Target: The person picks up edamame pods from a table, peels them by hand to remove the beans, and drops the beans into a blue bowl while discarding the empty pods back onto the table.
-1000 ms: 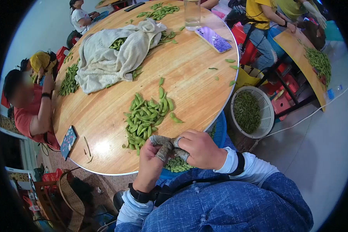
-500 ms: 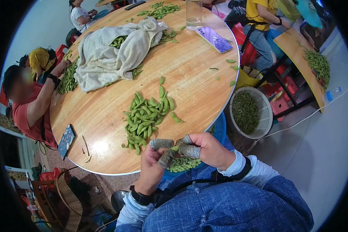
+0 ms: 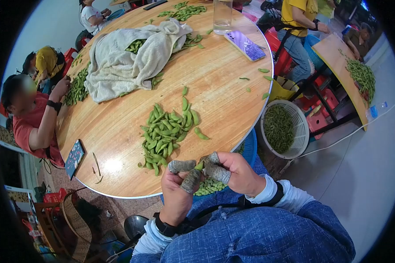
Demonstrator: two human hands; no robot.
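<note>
Between the fingertips of both hands is a green soybean pod [image 3: 199,166], mostly covered by the fingers. My left hand [image 3: 179,186] pinches it from the left and my right hand [image 3: 232,171] from the right. Grey cloth covers wrap the thumb and forefinger of each hand. Below them, shelled green beans [image 3: 210,187] lie in a blue basin [image 3: 250,147] at my lap, partly hidden by my hands. On the round wooden table [image 3: 219,98], just beyond my left hand, is a pile of soybean pods [image 3: 162,133].
A pale towel [image 3: 123,65] covers more pods. A purple phone [image 3: 245,45], a glass of water [image 3: 222,17] and a patterned phone [image 3: 75,159] rest on the table. Right of it stands a white basket [image 3: 299,131] of pods. A person in red [image 3: 37,122] sits at the left.
Both my hands stay at the pod, with only slight finger shifts. The person in red has raised a hand from the pods. At the far right another person has come into view.
</note>
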